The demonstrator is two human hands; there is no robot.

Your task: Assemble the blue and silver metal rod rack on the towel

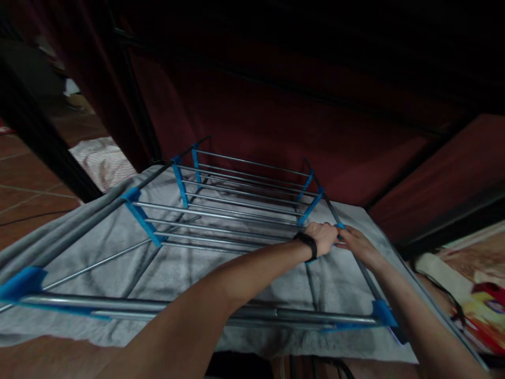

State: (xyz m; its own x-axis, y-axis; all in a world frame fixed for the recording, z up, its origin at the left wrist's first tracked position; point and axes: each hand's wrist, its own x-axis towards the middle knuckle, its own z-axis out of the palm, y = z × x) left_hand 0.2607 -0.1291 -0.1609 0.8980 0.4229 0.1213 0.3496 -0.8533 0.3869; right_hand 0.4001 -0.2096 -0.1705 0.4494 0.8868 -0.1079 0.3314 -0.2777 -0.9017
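A rack of metal tubes [221, 230] joined by blue plastic brackets [142, 221] lies on a grey cloth [177, 273]. My left hand [321, 237], with a black band on its wrist, is closed at the right end of a middle row of rods, by a blue bracket mostly hidden under the fingers. Close against it, my right hand [355, 245] has its fingers pressed round the same bracket where it meets the dark side pole [366, 279]. Both hands cover the joint itself.
Dark red curtains [276, 126] hang behind the rack from a dark frame. A striped cloth [102, 163] lies at the left on the tiled floor [31, 179]. Colourful packaging [487, 316] is at the right. The nearest metal bar [307, 316] crosses under my left forearm.
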